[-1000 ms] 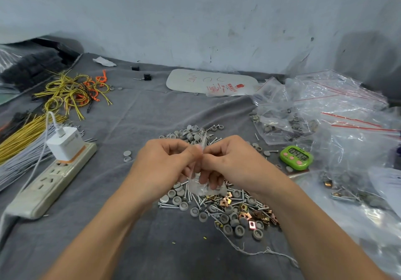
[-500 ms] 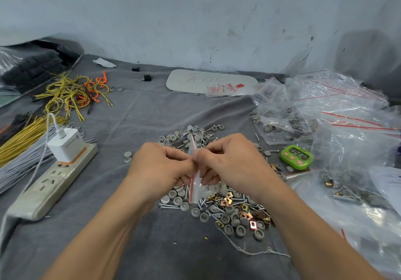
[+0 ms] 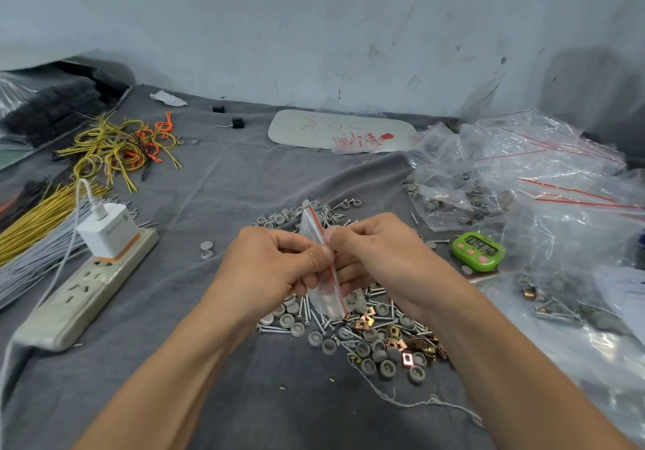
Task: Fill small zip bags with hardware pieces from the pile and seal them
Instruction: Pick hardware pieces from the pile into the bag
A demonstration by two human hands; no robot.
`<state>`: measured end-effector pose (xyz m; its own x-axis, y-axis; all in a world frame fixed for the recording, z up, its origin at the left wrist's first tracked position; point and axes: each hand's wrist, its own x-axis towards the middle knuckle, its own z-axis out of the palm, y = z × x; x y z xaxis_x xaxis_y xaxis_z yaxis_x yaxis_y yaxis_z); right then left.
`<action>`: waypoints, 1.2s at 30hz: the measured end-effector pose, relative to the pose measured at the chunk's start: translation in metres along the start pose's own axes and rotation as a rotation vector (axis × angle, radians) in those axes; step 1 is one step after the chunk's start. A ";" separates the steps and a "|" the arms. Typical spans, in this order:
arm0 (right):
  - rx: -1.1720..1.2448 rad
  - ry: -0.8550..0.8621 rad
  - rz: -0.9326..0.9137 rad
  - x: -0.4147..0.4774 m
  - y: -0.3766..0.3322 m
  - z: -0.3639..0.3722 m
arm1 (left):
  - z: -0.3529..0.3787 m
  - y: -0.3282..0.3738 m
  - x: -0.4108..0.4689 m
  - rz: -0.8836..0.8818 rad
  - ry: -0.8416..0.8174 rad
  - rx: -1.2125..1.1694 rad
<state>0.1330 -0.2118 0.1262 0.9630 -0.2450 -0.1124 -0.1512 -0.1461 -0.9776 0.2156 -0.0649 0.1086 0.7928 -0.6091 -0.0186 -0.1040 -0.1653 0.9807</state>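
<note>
A small clear zip bag (image 3: 326, 294) with a red seal line is held upright between both hands, just above the pile. My left hand (image 3: 268, 268) pinches its left side with thumb and fingers. My right hand (image 3: 380, 257) pinches the right side at the seal. The bag's top corner sticks up behind my thumbs and its lower end hangs below my fingers. The pile of hardware (image 3: 370, 338) lies under the hands: grey round caps, screws and brass square clips. Its middle is hidden by my hands.
A power strip (image 3: 80, 292) with a white charger (image 3: 106, 231) lies at the left, beside yellow and grey wires (image 3: 31, 229). A green timer (image 3: 479, 251) sits right of the pile. Clear bags, several filled (image 3: 523, 184), heap at the right. The wall stands close behind.
The bag has risen between my hands and more of its red seal line shows. Both hands shifted slightly up and apart along the seal.
</note>
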 end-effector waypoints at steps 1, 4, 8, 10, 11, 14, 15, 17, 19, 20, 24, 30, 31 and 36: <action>0.005 0.001 0.006 0.000 0.000 0.000 | 0.000 0.000 0.000 0.006 0.000 0.004; 0.008 -0.010 0.033 0.000 0.001 0.000 | 0.000 0.000 0.000 0.024 -0.001 0.000; -0.023 -0.021 0.040 0.001 0.003 0.002 | 0.002 0.001 -0.001 0.021 -0.014 -0.014; -0.060 0.000 0.023 0.001 0.003 0.001 | 0.002 0.002 -0.002 -0.003 -0.028 -0.035; -0.107 0.020 0.005 0.001 0.003 0.001 | 0.001 0.002 -0.002 -0.024 -0.035 -0.064; -0.350 0.112 -0.067 0.001 0.000 0.001 | 0.006 0.006 -0.002 -0.120 -0.017 -0.171; -0.396 0.138 -0.090 0.001 -0.003 0.002 | 0.008 0.008 -0.002 -0.148 0.008 -0.217; -0.463 0.229 -0.137 0.002 -0.005 -0.001 | 0.007 0.011 -0.001 -0.193 0.140 -0.276; -0.567 0.358 -0.178 0.003 -0.006 -0.008 | -0.004 0.014 -0.002 -0.127 0.399 -0.096; -0.613 0.396 -0.192 0.003 -0.006 -0.010 | -0.010 0.014 -0.005 -0.058 0.531 0.114; -0.729 0.456 -0.322 0.000 -0.012 0.006 | -0.019 0.021 -0.021 0.256 0.839 0.643; -0.253 0.354 -0.449 0.001 -0.013 0.029 | -0.043 0.024 -0.027 0.184 0.613 0.596; -0.242 0.346 -0.421 0.003 -0.011 0.030 | -0.049 0.019 -0.026 0.172 0.564 0.499; -0.679 0.175 -0.124 0.021 0.011 0.022 | -0.072 0.011 -0.022 0.216 0.873 0.252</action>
<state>0.1567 -0.1972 0.1092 0.9408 -0.3298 0.0784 -0.2033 -0.7341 -0.6479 0.2402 0.0023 0.1340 0.9012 0.1351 0.4118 -0.3477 -0.3420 0.8730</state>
